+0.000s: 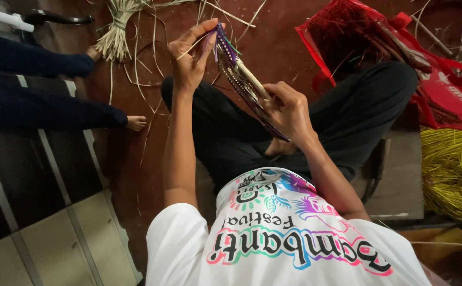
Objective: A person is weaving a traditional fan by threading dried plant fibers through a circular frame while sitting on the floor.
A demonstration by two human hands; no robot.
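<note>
The person wore a white short-sleeved T-shirt (273, 249) with bright multicoloured lettering and drawings printed across the chest, and black trousers (347, 116). Arms and hands were bare.

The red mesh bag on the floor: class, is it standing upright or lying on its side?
Lying on its side. The red mesh bag sprawls flat across the floor, its open mouth facing the person's knee, with sticks showing inside.

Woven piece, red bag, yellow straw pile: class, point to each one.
woven piece (241, 74), head view, its middle band
red bag (442, 90), head view, its side panel
yellow straw pile (453, 169), head view, its middle
</note>
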